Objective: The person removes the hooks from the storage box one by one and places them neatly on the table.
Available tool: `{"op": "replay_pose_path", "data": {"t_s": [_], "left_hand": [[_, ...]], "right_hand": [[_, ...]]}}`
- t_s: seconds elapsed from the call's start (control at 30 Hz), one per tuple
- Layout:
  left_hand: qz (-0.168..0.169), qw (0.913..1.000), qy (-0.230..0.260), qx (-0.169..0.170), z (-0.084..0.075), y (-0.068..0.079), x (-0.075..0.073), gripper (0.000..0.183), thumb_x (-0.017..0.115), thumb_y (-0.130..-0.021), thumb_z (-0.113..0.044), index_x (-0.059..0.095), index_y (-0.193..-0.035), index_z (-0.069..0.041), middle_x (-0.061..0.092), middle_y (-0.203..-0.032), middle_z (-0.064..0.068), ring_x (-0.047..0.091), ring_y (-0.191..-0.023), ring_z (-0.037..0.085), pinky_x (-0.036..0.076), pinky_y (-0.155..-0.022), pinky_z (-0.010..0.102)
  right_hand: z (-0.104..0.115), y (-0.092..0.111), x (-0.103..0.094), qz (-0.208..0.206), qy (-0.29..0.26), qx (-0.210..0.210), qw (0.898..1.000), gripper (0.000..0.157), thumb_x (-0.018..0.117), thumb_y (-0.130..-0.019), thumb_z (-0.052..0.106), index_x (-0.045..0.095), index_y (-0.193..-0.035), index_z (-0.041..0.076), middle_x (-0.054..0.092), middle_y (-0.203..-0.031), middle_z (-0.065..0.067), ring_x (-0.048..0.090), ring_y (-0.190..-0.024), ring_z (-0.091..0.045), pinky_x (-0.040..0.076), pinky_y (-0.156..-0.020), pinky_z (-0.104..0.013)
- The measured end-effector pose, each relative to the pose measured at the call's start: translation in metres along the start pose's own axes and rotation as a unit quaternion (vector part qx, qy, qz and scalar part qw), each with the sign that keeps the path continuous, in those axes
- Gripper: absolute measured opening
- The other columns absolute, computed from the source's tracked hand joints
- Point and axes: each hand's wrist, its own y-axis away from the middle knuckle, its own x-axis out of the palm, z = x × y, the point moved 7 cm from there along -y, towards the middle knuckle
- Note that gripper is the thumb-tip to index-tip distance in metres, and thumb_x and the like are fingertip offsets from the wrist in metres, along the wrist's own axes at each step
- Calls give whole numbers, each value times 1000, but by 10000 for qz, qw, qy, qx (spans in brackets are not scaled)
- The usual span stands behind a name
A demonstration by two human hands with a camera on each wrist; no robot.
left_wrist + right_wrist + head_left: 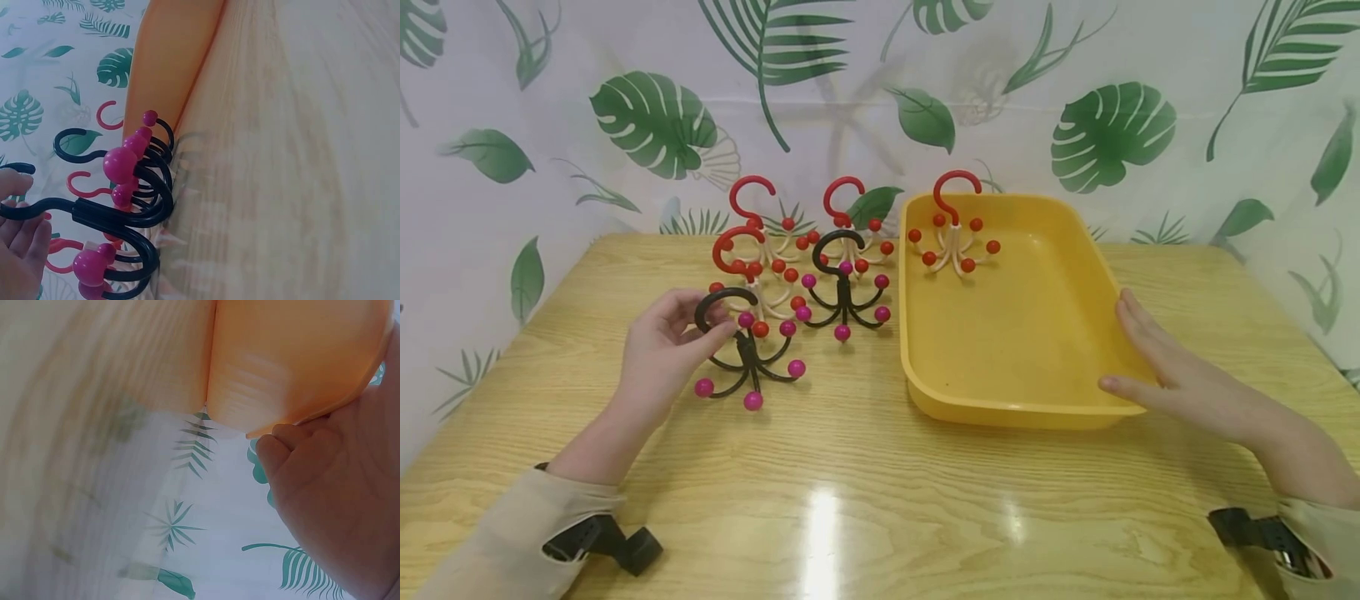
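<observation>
My left hand (666,342) pinches a black multi-arm hook hanger (747,354) with magenta ball tips by its curved top hook. In the left wrist view that hanger (106,215) spreads its arms close over the wood. A second black hanger (843,292) stands to its right. Behind them are several cream hangers with red hooks and red balls, one of them (756,292) partly hidden. My right hand (1187,383) rests at the right side of a yellow tray (1000,410), fingers extended along the rim and thumb over it. Inside the tray, at its left back, stands one red-hooked cream hanger (955,242).
Everything stands on a light wooden table (880,500). A white wall covering (865,108) with green leaf prints rises right behind the tray and hangers. Black straps with cameras sit at both sleeves.
</observation>
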Motion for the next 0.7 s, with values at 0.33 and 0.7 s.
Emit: {"op": "replay_pose_path", "data": {"t_s": [0.33,0.7], "left_hand": [[-330,9973,158,631,-45,-3,4,46,75,-81,-3,52,-122,-5,56,-116,8,54,-111,18,43,-98,26],[66,9863,858,1404,-97,-10,50,40,71,-82,3,53,-118,3,59,-111,9,58,-109,23,46,-96,32]], "right_hand": [[0,-1,0,-34,26,-98,9999,90,58,-96,27,-13,-151,22,-23,-154,8,-18,-141,-24,-4,-108,-63],[-1,-1,1,-23,-48,-91,9999,90,58,-96,26,-13,-150,22,-24,-154,8,-19,-141,-24,-4,-107,-64]]}}
